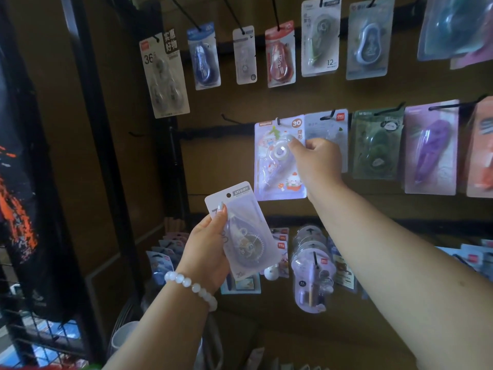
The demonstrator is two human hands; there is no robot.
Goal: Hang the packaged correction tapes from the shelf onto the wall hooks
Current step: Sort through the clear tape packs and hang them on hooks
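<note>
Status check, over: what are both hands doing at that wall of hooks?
Right hand pinches the pastel cartoon-printed pack, on its black hook. Left hand holds the clear gear-wheel tape pack, unhung. Empty hook left; path open.

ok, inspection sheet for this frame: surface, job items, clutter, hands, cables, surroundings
surface: brown wall panel with black hooks; one bare hook left of the cartoon pack.
job items: cartoon pack on its hook; clear pack off the wall; more packs below.
clutter: white cup at bottom, partly hidden.
hands: left hand holds the clear pack; right hand pinches the cartoon pack's right edge.
cables: nothing seen.
surroundings: black frame and dark hanging cloth on the left.
</note>
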